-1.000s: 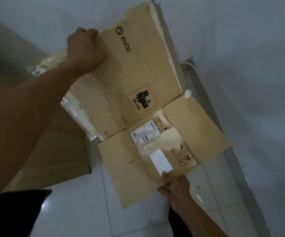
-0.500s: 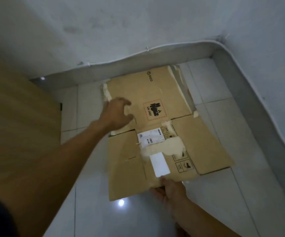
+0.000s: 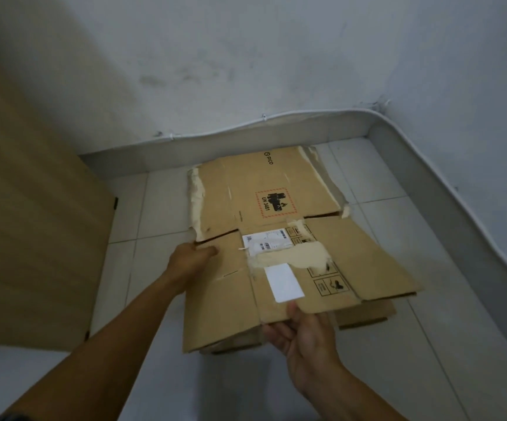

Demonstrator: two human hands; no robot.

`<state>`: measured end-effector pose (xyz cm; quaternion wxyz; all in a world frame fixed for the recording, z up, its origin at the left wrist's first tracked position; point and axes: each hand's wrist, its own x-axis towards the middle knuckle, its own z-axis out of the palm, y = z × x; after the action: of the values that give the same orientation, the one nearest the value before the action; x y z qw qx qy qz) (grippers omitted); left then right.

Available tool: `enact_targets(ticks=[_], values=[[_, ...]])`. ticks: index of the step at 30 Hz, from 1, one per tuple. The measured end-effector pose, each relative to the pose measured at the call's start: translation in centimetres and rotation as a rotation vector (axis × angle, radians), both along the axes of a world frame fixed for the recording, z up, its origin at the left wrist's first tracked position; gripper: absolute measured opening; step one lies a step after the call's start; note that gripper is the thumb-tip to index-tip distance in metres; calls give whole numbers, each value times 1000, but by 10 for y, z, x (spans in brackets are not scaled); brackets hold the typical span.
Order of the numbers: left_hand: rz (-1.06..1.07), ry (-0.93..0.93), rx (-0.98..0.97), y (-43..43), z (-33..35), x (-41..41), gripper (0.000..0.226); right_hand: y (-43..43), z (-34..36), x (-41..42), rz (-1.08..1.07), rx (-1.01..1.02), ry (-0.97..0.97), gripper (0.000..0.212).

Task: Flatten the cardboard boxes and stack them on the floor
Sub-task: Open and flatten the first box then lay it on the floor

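Flattened cardboard box (image 3: 291, 238) lies on the tiled floor (image 3: 398, 214) in the room corner, on top of more cardboard (image 3: 364, 314) that shows only at its 5 o'clock edge; count underneath can't be told. Left hand (image 3: 189, 261) at the sheet's 9 o'clock edge, grip pinching it, fingers partly hidden below. Right hand (image 3: 302, 332) at 6 o'clock, thumb on top, fingers underneath, clamping the near edge. Torn patches cut into the white label (image 3: 269, 241). Wooden panel (image 3: 30, 223) stands at 9 o'clock, well apart.

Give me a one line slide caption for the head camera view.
Both hands lay a flattened cardboard box onto cardboard on the tiled floor.
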<state>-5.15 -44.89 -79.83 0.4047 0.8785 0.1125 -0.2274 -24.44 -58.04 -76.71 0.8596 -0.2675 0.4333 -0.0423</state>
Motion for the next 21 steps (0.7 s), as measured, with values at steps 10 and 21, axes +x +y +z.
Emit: enact_targets(ticks=[10, 21], values=[[106, -24, -271, -8, -11, -8, 54, -9, -24, 4, -2, -28, 36, 36], [-20, -51, -254, -7, -31, -7, 68, -18, -42, 3, 133, 99, 88, 38]])
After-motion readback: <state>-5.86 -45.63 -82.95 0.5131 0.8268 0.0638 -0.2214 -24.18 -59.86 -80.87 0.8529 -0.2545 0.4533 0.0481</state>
